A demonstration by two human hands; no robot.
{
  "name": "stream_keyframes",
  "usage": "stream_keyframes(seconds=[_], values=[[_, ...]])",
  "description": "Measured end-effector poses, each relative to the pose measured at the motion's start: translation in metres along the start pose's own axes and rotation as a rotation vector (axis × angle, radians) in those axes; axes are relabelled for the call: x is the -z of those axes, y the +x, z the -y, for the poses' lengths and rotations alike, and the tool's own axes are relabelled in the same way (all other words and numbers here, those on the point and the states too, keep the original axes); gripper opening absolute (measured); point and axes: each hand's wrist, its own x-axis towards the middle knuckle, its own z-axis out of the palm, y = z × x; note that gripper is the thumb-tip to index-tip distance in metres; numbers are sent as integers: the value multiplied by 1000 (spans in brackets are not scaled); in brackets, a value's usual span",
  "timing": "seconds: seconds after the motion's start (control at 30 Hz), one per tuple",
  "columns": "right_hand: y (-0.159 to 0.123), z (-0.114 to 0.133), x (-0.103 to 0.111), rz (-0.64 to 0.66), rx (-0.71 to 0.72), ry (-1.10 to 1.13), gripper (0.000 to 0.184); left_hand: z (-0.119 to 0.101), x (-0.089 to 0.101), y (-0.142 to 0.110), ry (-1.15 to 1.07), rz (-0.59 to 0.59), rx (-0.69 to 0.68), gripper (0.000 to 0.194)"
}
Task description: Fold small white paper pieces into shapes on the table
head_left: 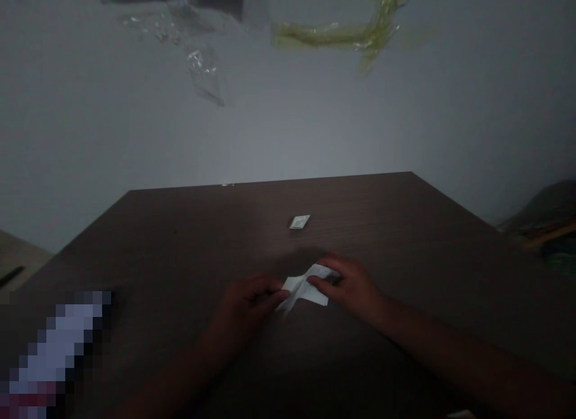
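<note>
A creased white sheet of paper [310,292] is held between my two hands, just above the dark wooden table [202,239]. My left hand [254,299] pinches its left edge between thumb and fingers. At the right side, my right hand [348,282] grips the sheet, thumb on top and fingers behind. The paper is bent, with a fold running near my left fingertips. Faint print seems to show on its upper right part. Beyond my hands lies a small folded white paper piece [299,222], flat on the table.
A pixelated bright slab [63,341] lies at the table's left. A small white scrap [228,184] sits on the far edge, against the grey wall [288,119]. Clear tape [204,71] and yellow tape [324,36] stick to the wall. Dark items [549,212] stand off the right side.
</note>
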Motion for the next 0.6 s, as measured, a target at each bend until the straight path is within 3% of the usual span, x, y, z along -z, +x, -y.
stream_keyframes(seconds=[0.33,0.5,0.6], values=[[-2,0,3,-144,287,-212,9,0,-6,-6,18,-30,-108,24],[-6,1,4,-195,403,-360,33,1,-8,-10,30,12,-204,20],[-7,1,3,-176,395,-443,48,3,-9,-8,63,-3,-207,20]])
